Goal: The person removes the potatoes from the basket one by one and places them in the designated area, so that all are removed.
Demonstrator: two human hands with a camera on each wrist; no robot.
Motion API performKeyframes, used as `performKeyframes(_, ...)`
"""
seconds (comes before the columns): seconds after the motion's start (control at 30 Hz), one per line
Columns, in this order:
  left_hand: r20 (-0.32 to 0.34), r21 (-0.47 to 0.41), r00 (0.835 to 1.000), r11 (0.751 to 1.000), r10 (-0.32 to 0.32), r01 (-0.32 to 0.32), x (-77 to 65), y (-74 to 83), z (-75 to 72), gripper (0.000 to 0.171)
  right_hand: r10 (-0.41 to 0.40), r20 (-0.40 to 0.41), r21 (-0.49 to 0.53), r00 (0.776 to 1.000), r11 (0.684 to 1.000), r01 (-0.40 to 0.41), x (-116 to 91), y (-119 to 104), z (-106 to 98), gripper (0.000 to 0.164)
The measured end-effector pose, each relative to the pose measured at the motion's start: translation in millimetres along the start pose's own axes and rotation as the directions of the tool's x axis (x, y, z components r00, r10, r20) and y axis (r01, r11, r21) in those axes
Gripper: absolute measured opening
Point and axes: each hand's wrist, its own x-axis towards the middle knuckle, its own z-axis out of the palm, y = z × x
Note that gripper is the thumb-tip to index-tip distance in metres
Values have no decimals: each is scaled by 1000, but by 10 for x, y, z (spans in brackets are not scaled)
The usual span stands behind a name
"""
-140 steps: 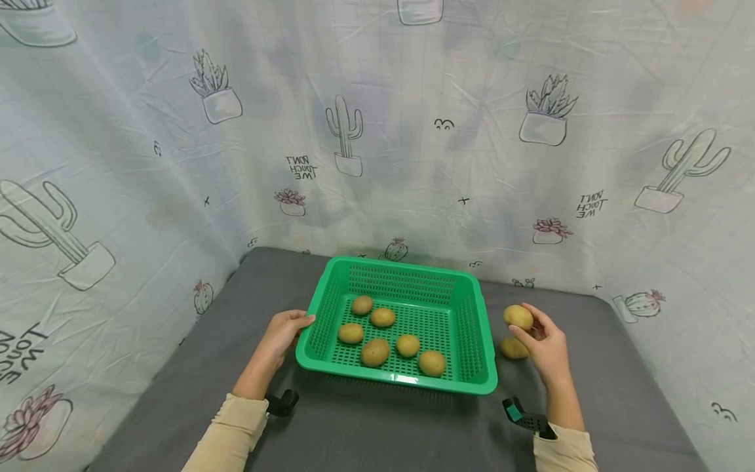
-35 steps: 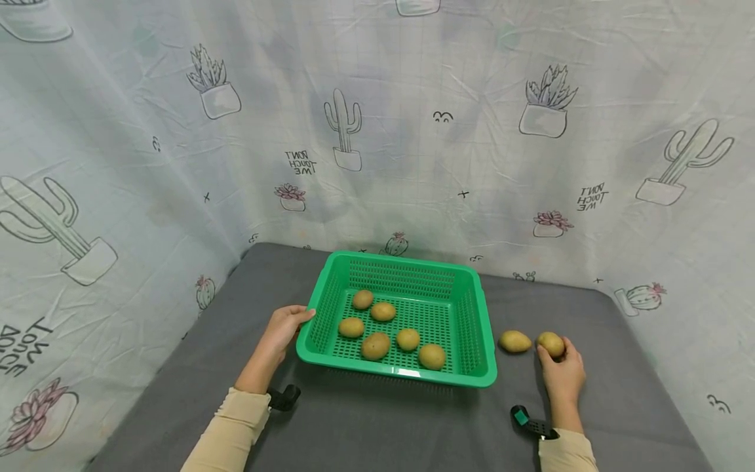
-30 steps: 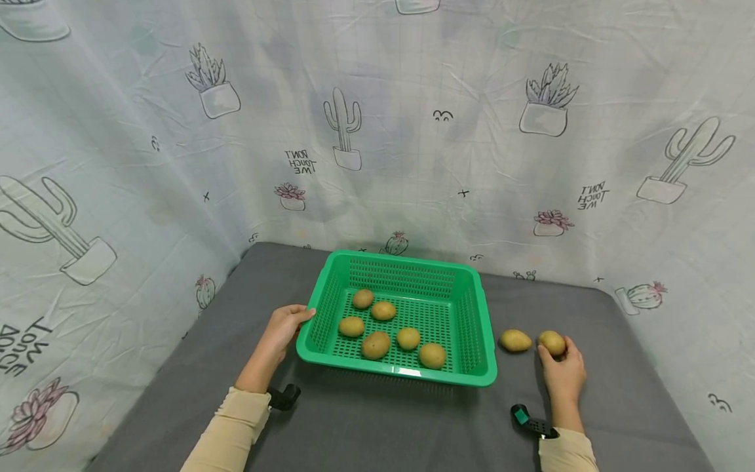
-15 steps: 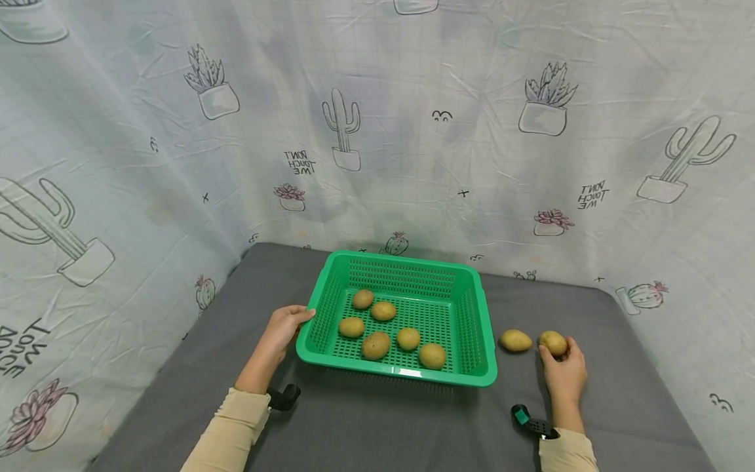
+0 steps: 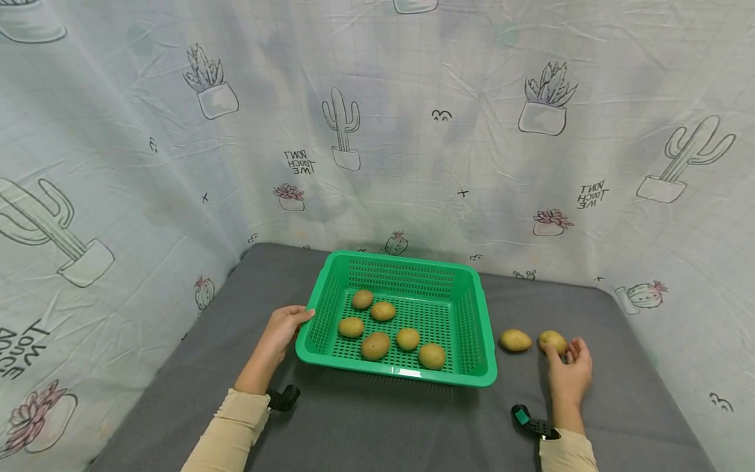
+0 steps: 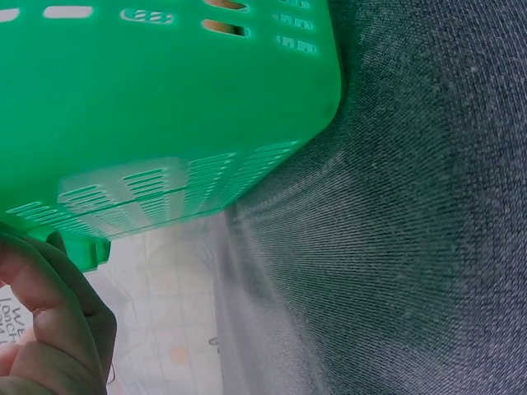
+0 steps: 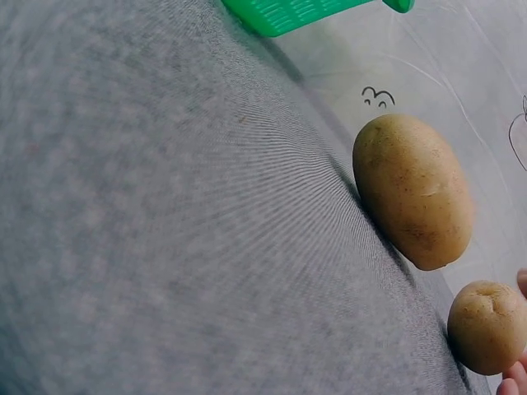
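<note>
A green plastic basket (image 5: 472,308) with slotted walls holds several potatoes (image 5: 375,345). My left hand (image 5: 282,333) grips its left rim, thumb on top; in the left wrist view the curled fingers (image 6: 62,321) are under the rim. Right of the basket, two potatoes lie on the grey cloth. The nearer potato (image 5: 515,340) has a tapered end and lies untouched. Around the outer potato (image 5: 552,341) my right hand (image 5: 571,377) is spread, thumb at its front and the other fingers standing off its right side. Only the fingertips (image 7: 512,383) show in the right wrist view.
Grey cloth (image 5: 377,426) covers the table. A pale curtain (image 5: 401,164) printed with cacti hangs behind it and along both sides. Each wrist wears a black camera mount (image 5: 284,398).
My right hand carried a potato from beside the basket, set it down farther right, and now its fingers have spread and drawn back from it. My left hand stays on the rim.
</note>
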Motion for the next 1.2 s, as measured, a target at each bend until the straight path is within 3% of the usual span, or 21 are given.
performKeyframes(0.37,2,10,1000,1000,8,-8,-25,-20,5,40,-77,-83,25,994,997,79,-36,7,-24,60)
performKeyframes(0.87,-2,0,1000,1000,8,-8,3,-20,17,38,-171,-80,70,982,982,176,-27,-154,-25,52)
performKeyframes(1.03,0,-12,999,999,42,-42,-17,-19,17,42,-201,-51,89,978,975,205,-71,-298,-68,53)
performKeyframes(1.2,-4,-22,998,998,66,-66,-36,-15,11,43,-263,-17,146,965,954,263,-183,-601,-113,53)
